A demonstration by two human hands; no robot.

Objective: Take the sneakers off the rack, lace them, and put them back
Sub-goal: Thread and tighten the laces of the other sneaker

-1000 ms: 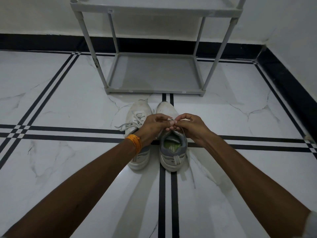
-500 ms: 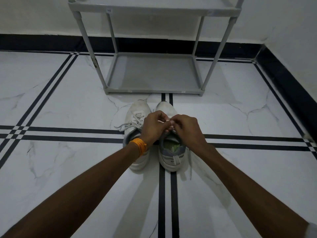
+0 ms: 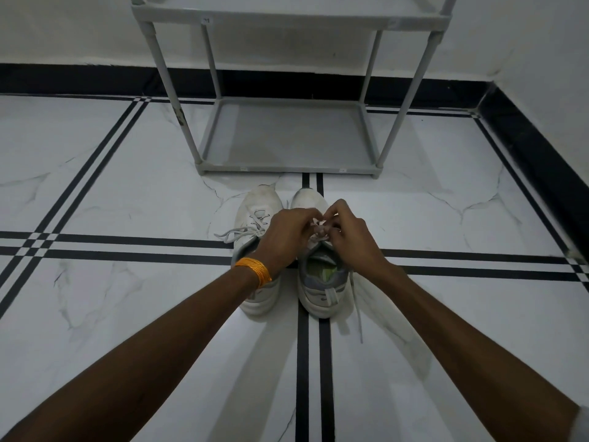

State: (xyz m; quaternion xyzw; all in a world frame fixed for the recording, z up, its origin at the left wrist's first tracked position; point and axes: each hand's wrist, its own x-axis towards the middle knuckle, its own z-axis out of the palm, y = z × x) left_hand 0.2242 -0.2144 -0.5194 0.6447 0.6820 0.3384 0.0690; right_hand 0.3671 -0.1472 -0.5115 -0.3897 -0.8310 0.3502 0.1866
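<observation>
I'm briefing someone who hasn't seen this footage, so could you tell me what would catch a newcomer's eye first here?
First, the two hands, left hand and right hand, meeting over the right sneaker in the middle of the floor, pinching its lace. The left sneaker stands close beside it, a loose lace end trailing left. Behind them a grey shoe rack stands against the wall, and an orange bangle brightens the left wrist.

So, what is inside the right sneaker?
In the right sneaker, a greenish insole shows at the heel opening. Further forward, the right hand and left hand cover the inside.
</observation>
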